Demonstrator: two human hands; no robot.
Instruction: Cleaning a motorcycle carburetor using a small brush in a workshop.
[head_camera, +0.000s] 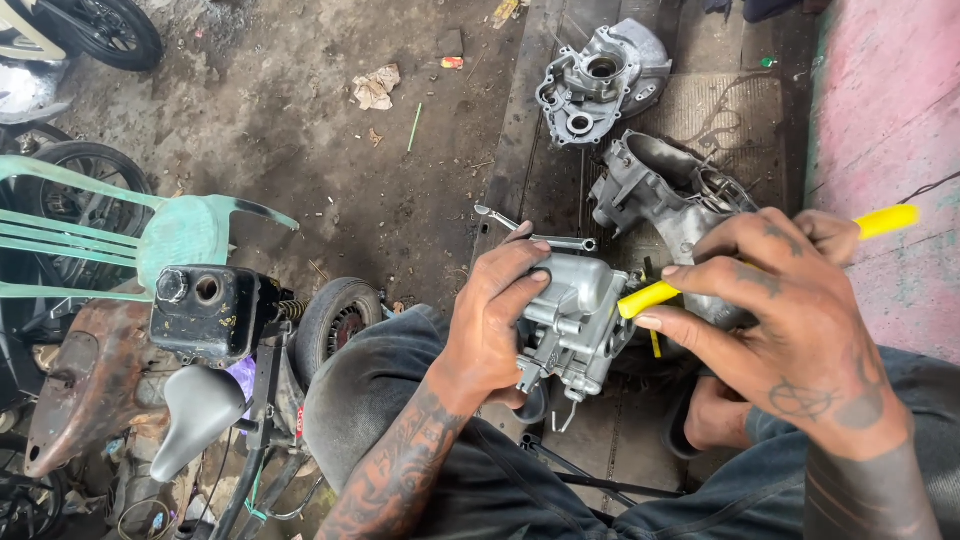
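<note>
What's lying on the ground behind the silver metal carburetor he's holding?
Behind the silver metal carburetor lie a steel wrench and two grey engine casings. The right hand hides part of the nearer one.

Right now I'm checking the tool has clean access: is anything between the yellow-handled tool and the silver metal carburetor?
Nothing visible. The right hand holds the yellow-handled tool, whose near end already meets the silver metal carburetor gripped in the left hand; its tip is hidden there.
</note>
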